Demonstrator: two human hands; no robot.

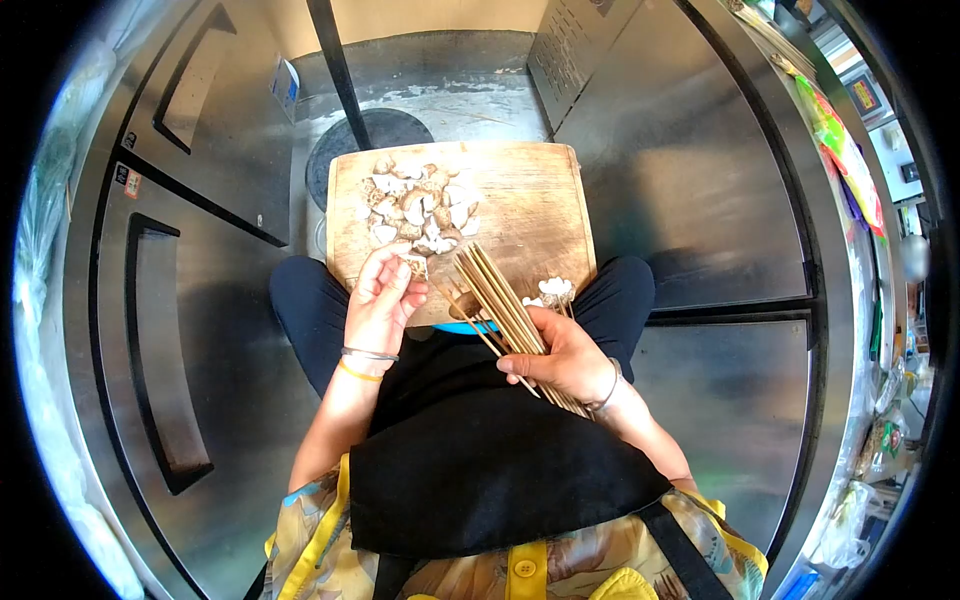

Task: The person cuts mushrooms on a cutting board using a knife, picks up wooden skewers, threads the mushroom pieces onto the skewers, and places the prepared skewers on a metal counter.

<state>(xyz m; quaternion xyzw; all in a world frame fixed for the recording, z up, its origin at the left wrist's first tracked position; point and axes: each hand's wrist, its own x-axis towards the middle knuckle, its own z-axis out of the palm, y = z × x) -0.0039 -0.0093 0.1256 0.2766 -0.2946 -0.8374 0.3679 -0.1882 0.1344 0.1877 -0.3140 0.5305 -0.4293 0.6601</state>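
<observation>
Between both hands (383, 287) (565, 355), skewers (500, 300) slant, gripped by the right.

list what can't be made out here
- Skewers: head view, exact count hidden by overlap and the right hand
- Heaped mushroom pieces: head view, lower ones hidden by those on top
- Blue object: head view, full shape mostly hidden by the board
- Bright packet: head view, print too small and blurred
</observation>
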